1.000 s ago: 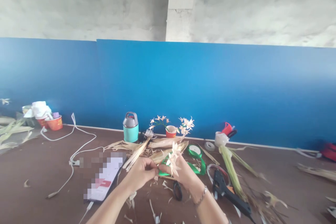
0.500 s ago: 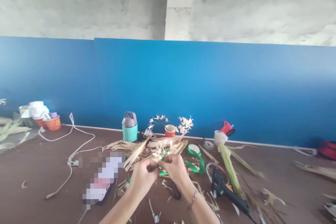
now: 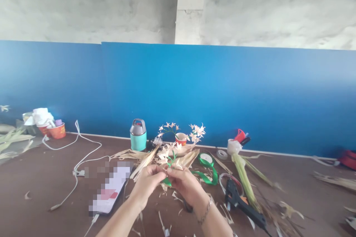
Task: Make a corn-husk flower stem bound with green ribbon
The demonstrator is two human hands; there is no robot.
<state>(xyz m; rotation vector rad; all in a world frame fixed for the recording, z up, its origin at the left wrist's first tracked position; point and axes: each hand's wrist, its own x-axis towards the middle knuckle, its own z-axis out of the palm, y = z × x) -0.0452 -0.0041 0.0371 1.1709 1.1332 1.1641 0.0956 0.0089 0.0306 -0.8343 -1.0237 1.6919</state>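
Single head-worn view, looking forward and down, close above the tabletop (image 3: 50,172), facing a blue partition (image 3: 178,89).

Phone scrn (image 3: 120,179) pixelated, btm of flower stem (image 3: 172,158) hidden by L hand (image 3: 148,183) & R hand (image 3: 185,183), red item (image 3: 348,160) cut off @ R edge.

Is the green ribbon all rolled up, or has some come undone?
Partly unrolled: some green ribbon sits around the white spool, but a loose length curves out and runs toward the right hand.
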